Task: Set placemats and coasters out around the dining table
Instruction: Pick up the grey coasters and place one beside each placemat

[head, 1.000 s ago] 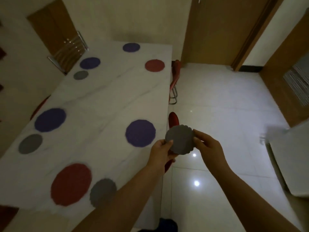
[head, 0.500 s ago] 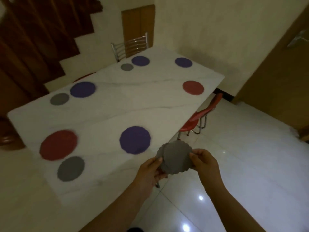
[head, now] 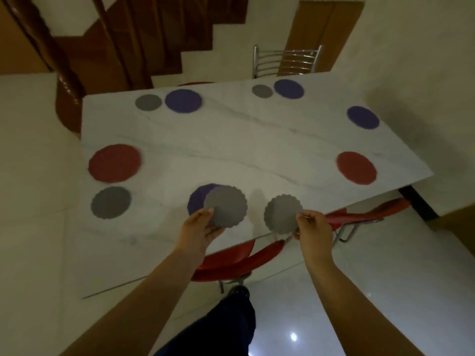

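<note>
Here the white table spreads beyond both grips, carrying red, purple and grey mats around its edge. Both forearms reach forward over its near edge, palms turned inward. The left hand pinches a grey coaster by its lower rim, just above a purple placemat. Right of it, the right hand pinches a second grey coaster, the two apart.
</note>
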